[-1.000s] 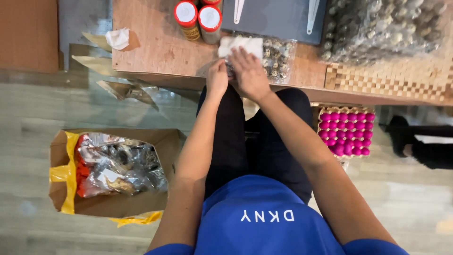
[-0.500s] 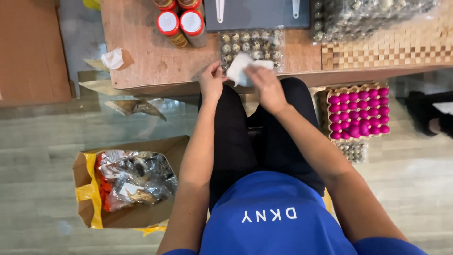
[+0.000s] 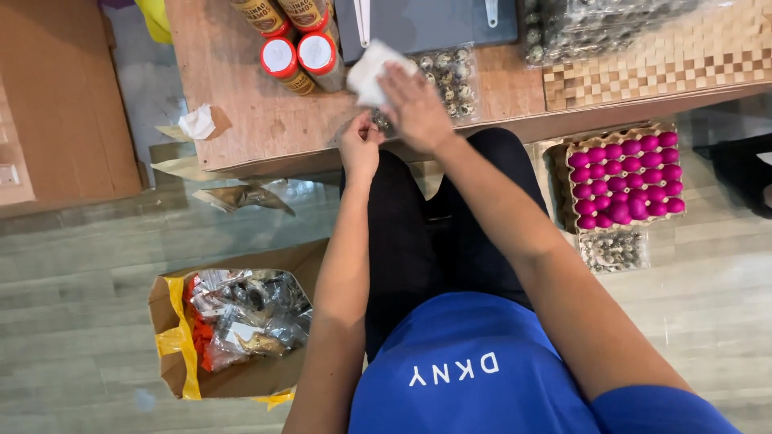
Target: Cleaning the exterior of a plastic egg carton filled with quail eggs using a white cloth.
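Observation:
My right hand (image 3: 414, 108) holds a crumpled white tissue (image 3: 371, 71) over a clear plastic pack of small speckled eggs (image 3: 444, 76) that lies on the wooden table (image 3: 241, 104). My left hand (image 3: 359, 145) is at the table's front edge just below the pack, with its fingers pinched together; what it pinches is too small to tell. I am seated, with my black-trousered knees under the table edge.
Red-lidded jars (image 3: 297, 56) stand at the back left, next to a grey board (image 3: 434, 20). More wrapped egg packs (image 3: 595, 24) lie at the back right. A tray of pink eggs (image 3: 623, 177) and an open cardboard box of wrappers (image 3: 237, 325) sit on the floor.
My right hand has lifted the tissue up and to the left over the egg pack. My left hand has dropped to the table edge. The view has shifted downward.

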